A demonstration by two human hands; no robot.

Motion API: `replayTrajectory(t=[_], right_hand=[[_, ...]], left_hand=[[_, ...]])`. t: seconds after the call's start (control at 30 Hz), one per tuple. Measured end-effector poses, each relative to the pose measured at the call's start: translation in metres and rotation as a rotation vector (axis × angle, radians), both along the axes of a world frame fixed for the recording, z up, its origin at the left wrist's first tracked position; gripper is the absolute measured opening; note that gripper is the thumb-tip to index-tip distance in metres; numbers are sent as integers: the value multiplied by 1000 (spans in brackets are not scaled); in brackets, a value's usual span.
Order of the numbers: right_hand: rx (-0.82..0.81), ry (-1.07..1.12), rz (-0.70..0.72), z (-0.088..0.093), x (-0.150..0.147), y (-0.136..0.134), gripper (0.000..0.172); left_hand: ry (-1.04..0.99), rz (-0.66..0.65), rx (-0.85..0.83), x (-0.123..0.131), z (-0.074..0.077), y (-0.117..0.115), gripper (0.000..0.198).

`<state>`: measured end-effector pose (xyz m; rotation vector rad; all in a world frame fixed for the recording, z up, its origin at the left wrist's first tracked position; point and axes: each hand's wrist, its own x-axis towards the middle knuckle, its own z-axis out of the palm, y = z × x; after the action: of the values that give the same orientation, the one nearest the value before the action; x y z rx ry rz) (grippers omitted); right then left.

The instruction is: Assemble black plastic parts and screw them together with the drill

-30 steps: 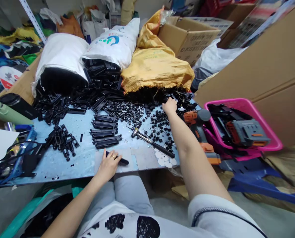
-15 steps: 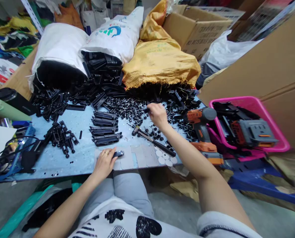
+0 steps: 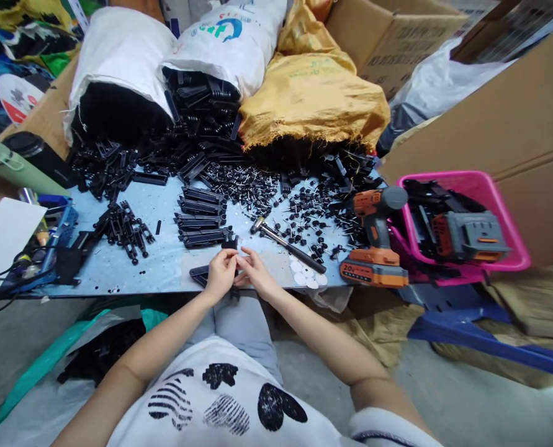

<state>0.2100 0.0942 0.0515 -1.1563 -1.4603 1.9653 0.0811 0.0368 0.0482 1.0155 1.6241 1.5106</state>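
Note:
Both my hands meet at the near edge of the blue table [image 3: 164,261]. My left hand [image 3: 220,273] is closed on a long black plastic part [image 3: 199,273] lying flat on the table. My right hand [image 3: 255,273] is pinched, fingertips touching the left hand's fingertips; it holds something small that I cannot make out. A hammer [image 3: 285,243] lies just beyond my right hand. Stacked black strips [image 3: 202,220] sit beyond my left hand.
Sacks, two white [image 3: 122,56] and one yellow [image 3: 313,93], spill black parts across the table's far side. Small black pins [image 3: 304,217] are scattered at right. An orange cordless drill [image 3: 373,236] stands at the right edge beside a pink basket [image 3: 513,248]. A green bottle [image 3: 20,171] lies at left.
My right hand has drawn back from the scattered small parts at the far right to the near edge and now meets my left hand over the black part.

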Motion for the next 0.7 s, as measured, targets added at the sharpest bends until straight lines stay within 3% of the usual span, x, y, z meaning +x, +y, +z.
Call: replayTrajectory(t=[0.1, 0.17, 0.3, 0.4, 0.47, 0.53, 0.6, 0.7], right_hand=[[370, -234, -98, -9, -6, -4, 48], [542, -416, -79, -12, -11, -10, 46], [534, -658, 71, -12, -25, -22, 55], [511, -670, 125, -4, -17, -21, 38], [591, -671, 163, 7, 0, -14, 34], [735, -688, 314, 18, 21, -6, 37], [900, -697, 551, 25, 36, 0, 38], [1127, -709, 829, 20, 41, 2, 35]], left_hand=[[506, 2, 73, -11, -6, -9, 15], [718, -73, 50, -26, -10, -16, 18], [909, -260, 18, -45, -19, -25, 28], [1016, -412, 10, -50, -22, -27, 31], [1067, -513, -24, -55, -22, -27, 32], [1103, -572, -70, -60, -19, -28, 31], [1128, -600, -113, -64, -14, -27, 31], [1134, -653, -167, -62, -4, -22, 36]])
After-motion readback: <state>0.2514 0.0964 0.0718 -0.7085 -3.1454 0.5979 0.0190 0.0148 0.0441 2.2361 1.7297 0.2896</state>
